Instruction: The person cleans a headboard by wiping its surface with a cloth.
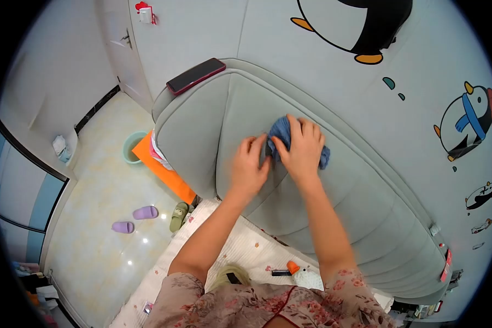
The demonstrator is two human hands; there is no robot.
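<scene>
A crumpled blue cloth [279, 131] lies pressed against the grey padded headboard [246, 104]. My right hand [303, 147] is closed over it, and folds of the cloth stick out on both sides of the fingers. Just left of the cloth is my left hand [250, 167], its thumb and bent index finger apart with a gap between them. The left fingertips are close to the cloth's edge; whether they touch it I cannot tell. A dark phone in a red case [197, 76] rests on the headboard's top edge.
Below the headboard is a bed with a pale flowered cover [202, 240]. An orange board [164, 172] and a green basin [132, 148] stand at the left. Purple slippers [145, 212] lie on the floor. Penguin pictures [470, 117] decorate the wall.
</scene>
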